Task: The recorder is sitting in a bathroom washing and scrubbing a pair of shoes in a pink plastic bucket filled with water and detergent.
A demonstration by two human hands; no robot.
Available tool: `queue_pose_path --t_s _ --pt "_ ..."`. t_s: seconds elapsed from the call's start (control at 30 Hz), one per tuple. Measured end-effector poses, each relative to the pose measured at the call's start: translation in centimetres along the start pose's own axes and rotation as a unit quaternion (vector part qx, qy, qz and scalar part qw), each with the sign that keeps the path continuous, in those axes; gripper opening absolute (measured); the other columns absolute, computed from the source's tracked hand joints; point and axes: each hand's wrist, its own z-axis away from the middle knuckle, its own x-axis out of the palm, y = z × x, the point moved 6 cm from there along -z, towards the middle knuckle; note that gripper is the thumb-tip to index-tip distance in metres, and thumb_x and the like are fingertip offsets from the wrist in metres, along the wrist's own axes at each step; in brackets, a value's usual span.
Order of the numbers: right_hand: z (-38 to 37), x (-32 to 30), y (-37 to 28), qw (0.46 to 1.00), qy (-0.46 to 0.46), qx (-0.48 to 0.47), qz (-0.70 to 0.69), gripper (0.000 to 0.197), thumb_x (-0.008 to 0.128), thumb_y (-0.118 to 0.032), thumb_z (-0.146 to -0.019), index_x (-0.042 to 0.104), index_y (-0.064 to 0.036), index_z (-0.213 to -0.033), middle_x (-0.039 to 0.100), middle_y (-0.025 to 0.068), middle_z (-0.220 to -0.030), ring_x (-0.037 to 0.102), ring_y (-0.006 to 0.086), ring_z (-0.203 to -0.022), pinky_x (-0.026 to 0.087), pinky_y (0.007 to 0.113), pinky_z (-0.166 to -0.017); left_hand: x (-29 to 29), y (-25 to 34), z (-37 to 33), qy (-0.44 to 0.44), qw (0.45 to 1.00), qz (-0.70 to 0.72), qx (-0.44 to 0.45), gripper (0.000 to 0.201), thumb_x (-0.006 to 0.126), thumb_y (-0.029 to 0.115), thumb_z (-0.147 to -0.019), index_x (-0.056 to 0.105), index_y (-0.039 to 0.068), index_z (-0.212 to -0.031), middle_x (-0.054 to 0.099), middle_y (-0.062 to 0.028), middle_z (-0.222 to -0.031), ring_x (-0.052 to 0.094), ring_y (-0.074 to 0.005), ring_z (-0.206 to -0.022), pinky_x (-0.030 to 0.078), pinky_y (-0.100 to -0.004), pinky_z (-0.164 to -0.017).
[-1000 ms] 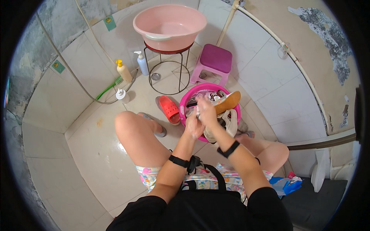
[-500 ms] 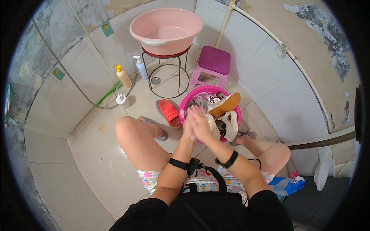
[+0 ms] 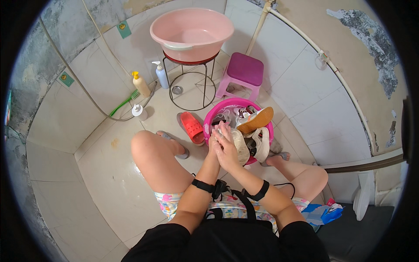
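Observation:
Both hands meet palm to palm over the near left rim of a bright pink basin point(image 3: 234, 101). My right hand point(image 3: 227, 150) lies over my left hand point(image 3: 213, 143), its fingers stretched and apart. Much of the left hand is hidden, but its visible fingers look extended. Whitish wet patches show on the skin. Neither hand holds anything visible. Several shoes fill the basin: a white shoe with a tan sole point(image 3: 258, 120) leans on the far right rim, a white shoe point(image 3: 262, 146) lies below it, and a cream-coloured shoe point(image 3: 241, 147) sits beside my right hand.
A red slipper point(image 3: 190, 125) lies left of the basin. Beyond stand a purple-topped stool point(image 3: 245, 69) and a large pale pink tub point(image 3: 192, 30) on a wire stand point(image 3: 205, 87). A green brush point(image 3: 123, 105), a cream pump bottle point(image 3: 140, 85), a blue one point(image 3: 162, 76) and a white one point(image 3: 139, 112) stand at left.
My right hand has slid slightly against the left and its fingers have spread more. Both hands stay together over the basin's edge. The shoes have not moved.

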Motion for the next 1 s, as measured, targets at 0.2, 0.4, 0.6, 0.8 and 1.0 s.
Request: queue_pose_path --t_s 0.2,0.4,0.6,0.8,1.0 --pt "-3.2 -3.4 5.0 0.973 0.032 0.162 -0.160 0.029 0.055 -0.026 -0.087 0.064 -0.0026 -0.102 0.060 0.0126 -0.110 0.055 0.0213 -0.100 0.039 0.031 -0.090 4.2 -4.4 1.0 0.099 0.947 -0.286 -0.103 0.043 0.035 0.014 -0.091 0.033 0.006 -0.134 0.047 -0.0086 -0.126 0.045 -0.0203 -0.117 0.033 -0.0354 -0.102" --pt "-2.3 -4.5 0.3 0.877 0.060 0.189 -0.438 0.026 0.057 -0.020 -0.087 0.058 0.0006 -0.102 0.060 0.0062 -0.099 0.057 0.0125 -0.084 0.044 0.024 -0.076 6.5 -2.5 0.8 0.060 0.908 -0.405 0.083 0.059 0.048 -0.009 -0.076 0.034 0.001 -0.132 0.043 -0.0092 -0.128 0.043 -0.0203 -0.118 0.036 -0.0317 -0.098" --pt "-2.4 -5.8 0.9 0.871 0.050 0.163 -0.461 0.017 0.050 -0.009 -0.090 0.049 0.0003 -0.104 0.057 0.0151 -0.110 0.058 0.0224 -0.097 0.048 0.034 -0.082 7.3 -1.7 0.5 0.051 0.910 -0.394 0.117 0.065 0.045 -0.017 -0.066 0.039 0.000 -0.129 0.044 -0.0090 -0.125 0.043 -0.0206 -0.117 0.040 -0.0301 -0.093" --pt "-3.8 -7.3 -3.1 0.786 0.056 0.120 -0.604 0.020 0.044 -0.019 -0.094 0.047 -0.0034 -0.105 0.055 0.0204 -0.114 0.053 0.0296 -0.110 0.045 0.044 -0.089 7.6 -2.9 1.0 0.007 0.981 -0.186 -0.046 0.050 0.047 -0.002 -0.076 0.041 0.000 -0.126 0.047 -0.0101 -0.123 0.048 -0.0238 -0.113 0.039 -0.0334 -0.095" --pt "0.4 -4.2 -4.8 0.963 0.087 -0.065 -0.247 0.007 0.053 -0.011 -0.086 0.056 -0.0052 -0.085 0.056 0.0102 -0.076 0.055 0.0212 -0.073 0.046 0.032 -0.072 0.3 -2.5 -1.4 0.100 0.983 -0.139 -0.060 0.029 0.049 0.021 -0.088 0.051 0.004 -0.110 0.057 -0.0136 -0.107 0.054 -0.0261 -0.103 0.040 -0.0431 -0.094"
